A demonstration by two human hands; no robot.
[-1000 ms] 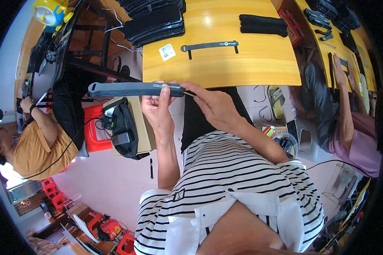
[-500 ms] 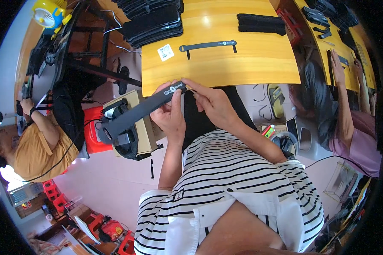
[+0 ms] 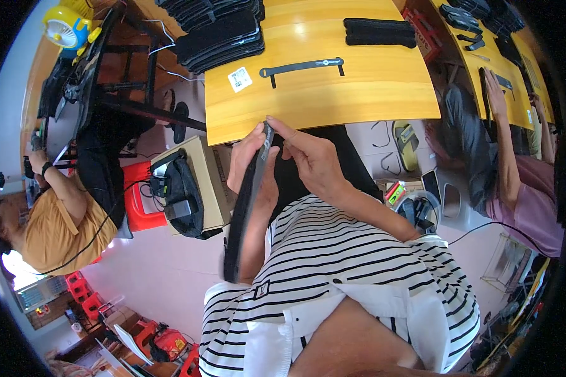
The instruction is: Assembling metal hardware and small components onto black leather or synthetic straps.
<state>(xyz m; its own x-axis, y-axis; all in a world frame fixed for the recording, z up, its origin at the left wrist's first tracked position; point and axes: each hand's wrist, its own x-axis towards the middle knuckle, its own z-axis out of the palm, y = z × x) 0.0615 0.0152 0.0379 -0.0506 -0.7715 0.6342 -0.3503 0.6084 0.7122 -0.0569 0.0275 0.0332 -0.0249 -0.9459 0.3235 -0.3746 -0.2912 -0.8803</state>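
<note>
A long black strap point(image 3: 245, 210) with pale print near its upper end hangs edge-on from my left hand point(image 3: 253, 164). The left thumb and fingers are closed on that upper end, in front of the table's near edge. My right hand point(image 3: 317, 160) is beside it, its index fingertip against the strap's tip and its other fingers curled; the exact grip is partly hidden. On the table lies a similar black strap point(image 3: 302, 67), spread out flat with two short dark tabs pointing toward me.
The yellow wooden table point(image 3: 371, 94) bears a stack of black straps point(image 3: 223, 41), another black bundle point(image 3: 379, 32) and a white printed label point(image 3: 239, 80). A cardboard box point(image 3: 214, 169) with a black bag stands at my left. Co-workers sit on both sides.
The strap has swung from pointing left to hanging down toward me, turning edge-on. My left hand has turned with it, and my right fingers have shifted at its tip.
</note>
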